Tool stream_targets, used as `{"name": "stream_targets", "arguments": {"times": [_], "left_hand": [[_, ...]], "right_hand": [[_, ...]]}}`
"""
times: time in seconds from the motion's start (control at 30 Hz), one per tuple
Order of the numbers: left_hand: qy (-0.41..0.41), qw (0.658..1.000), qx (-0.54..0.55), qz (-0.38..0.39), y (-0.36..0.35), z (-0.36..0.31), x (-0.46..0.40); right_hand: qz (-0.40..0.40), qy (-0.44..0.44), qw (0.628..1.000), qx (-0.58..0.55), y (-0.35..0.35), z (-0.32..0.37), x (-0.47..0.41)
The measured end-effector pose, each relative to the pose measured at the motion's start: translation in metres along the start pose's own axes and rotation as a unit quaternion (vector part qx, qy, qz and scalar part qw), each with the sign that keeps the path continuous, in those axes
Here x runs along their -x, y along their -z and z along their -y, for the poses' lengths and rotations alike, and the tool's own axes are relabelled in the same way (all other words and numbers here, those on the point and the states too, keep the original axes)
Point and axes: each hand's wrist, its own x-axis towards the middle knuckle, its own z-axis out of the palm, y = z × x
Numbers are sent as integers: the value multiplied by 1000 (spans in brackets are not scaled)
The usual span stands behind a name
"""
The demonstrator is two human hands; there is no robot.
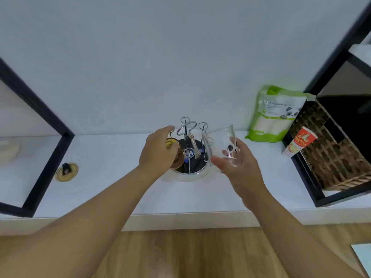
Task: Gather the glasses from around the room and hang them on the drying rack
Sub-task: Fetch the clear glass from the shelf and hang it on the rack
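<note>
**Hanging two glasses on the drying rack**

The drying rack [189,149] stands at the centre of the white surface [112,157], close to the wall. It has a round dark base and upright wire pegs topped with small rings.

Left hand [158,152]: closed around an amber glass [175,155] at the 9 o'clock side of the rack, with the glass tilted over the base. Whether the glass has already caught a peg cannot be told; the hand covers the contact.

Right hand [239,165]: thumb and fingers pinch a clear glass [219,145] printed with a panda, held mouth up and tilted at the 3 o'clock side of the rack, just beside the pegs and not on any of them.

Recommended procedure:
1. Finish seating the amber glass first. Lower it until the peg carries the weight, then open the hand.
2. Invert the clear glass so its mouth faces down.
3. Line the mouth up over a free peg on the 3 o'clock side and lower it straight.

Caution: the two glasses sit near each other; keep them apart to avoid a knock. The pegs are thin, so a sideways push may rock the rack.
</note>
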Motion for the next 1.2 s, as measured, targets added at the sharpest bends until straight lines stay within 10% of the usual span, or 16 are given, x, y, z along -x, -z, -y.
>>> {"name": "stream_targets", "arguments": {"times": [0.43, 1.2], "left_hand": [[40, 999, 12, -4, -37, 47, 4], [-21, 999, -32, 32, -38, 67, -14]], "right_hand": [[-35, -9, 999, -18, 16, -15, 1], [60, 138, 880, 450, -63, -1, -56]]}}
